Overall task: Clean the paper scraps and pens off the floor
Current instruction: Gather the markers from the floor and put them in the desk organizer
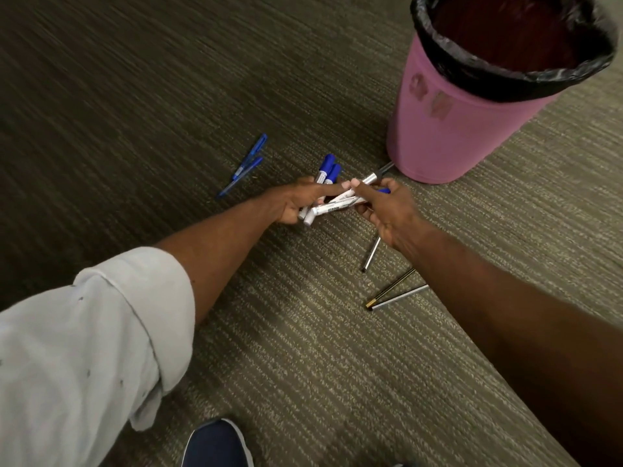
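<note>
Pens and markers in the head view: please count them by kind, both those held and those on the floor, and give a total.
White markers with blue caps, in the left hand and right hand: 4
Blue pens on the carpet: 2
Thin metallic pens on the carpet: 4
Total: 10
</note>
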### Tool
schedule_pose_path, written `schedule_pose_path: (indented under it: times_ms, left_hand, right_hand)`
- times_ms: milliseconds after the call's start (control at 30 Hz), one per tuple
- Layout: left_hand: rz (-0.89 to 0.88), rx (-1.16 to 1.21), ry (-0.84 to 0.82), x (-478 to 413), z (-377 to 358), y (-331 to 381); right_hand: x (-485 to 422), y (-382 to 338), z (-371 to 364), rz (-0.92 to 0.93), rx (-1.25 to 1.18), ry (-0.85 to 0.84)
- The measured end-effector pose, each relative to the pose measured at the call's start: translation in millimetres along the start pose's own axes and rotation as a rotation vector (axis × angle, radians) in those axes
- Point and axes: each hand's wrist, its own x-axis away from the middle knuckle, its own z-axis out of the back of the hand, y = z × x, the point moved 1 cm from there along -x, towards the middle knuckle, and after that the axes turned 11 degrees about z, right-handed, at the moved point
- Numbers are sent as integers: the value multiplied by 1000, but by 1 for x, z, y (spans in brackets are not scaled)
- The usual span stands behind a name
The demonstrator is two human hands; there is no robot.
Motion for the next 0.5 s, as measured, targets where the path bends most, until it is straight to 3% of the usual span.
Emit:
schedule_pose_path:
  times_ms: [133, 267, 400, 500]
  left_hand:
    - [30, -53, -33, 7, 0, 2]
    - [86, -101, -36, 14, -3, 5]
    - [57, -134, 30, 14, -4, 6]
    - [-11, -158, 113, 18, -5, 10]
  right_hand:
    - [-9, 2, 1, 47, -40, 157]
    - [-15, 1, 1, -19, -38, 238]
    - [-19, 3, -3, -149, -83, 199]
    - [-21, 3, -13, -146, -91, 152]
